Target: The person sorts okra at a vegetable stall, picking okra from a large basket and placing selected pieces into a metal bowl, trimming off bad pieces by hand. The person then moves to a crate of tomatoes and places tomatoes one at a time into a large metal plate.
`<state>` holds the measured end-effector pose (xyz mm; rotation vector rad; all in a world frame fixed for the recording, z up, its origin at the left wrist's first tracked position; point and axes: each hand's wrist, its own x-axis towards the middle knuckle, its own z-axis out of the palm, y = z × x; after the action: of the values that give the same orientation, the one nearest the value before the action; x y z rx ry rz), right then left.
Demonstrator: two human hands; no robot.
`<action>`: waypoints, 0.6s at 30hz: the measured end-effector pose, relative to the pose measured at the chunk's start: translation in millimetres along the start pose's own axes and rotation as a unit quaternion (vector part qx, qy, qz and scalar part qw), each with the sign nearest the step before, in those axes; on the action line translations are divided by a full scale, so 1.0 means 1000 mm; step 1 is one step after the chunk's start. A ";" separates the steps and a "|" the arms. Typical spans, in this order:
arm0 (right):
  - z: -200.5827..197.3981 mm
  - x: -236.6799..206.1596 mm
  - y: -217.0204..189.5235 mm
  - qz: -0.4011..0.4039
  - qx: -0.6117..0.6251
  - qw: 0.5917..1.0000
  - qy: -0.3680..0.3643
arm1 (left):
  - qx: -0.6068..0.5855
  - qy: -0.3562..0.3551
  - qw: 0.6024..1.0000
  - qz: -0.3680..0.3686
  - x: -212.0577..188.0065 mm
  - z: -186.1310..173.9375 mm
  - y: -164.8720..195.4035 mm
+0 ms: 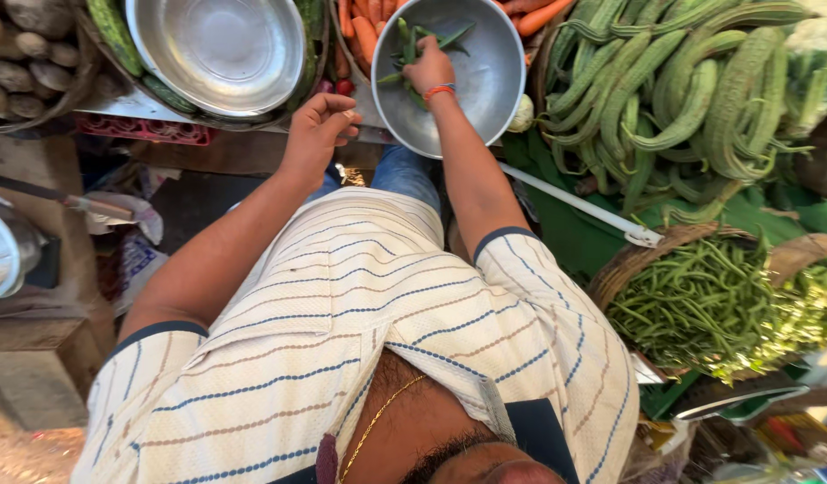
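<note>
At two o'clock, a heap of long ridged green gourds (673,90) runs off the frame's edge. At twelve o'clock sits a round steel bowl (485,81); the right hand (429,70) reaches in, its grip clamped on slim green okra pods (412,45), fingertips hidden. At eleven o'clock the left hand (319,130), fingers curled together, pinches the bowl's rim.

A round steel bowl (485,76) sat tilted toward the person, its rim resting among carrots and gourds. Inside lay a few long green pods (413,40), probably okra, spread loosely and partly hidden near its left side.
</note>
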<state>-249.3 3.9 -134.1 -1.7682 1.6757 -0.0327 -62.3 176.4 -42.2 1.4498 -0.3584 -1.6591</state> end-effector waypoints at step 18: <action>0.001 0.001 0.006 -0.113 -0.289 0.945 -0.102 | -0.009 0.011 1.000 -0.006 -0.012 -0.007 -0.012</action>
<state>-254.2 3.4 -138.4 -2.2941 1.4061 0.5762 -61.9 194.1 -44.5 1.4595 -0.3230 -1.6494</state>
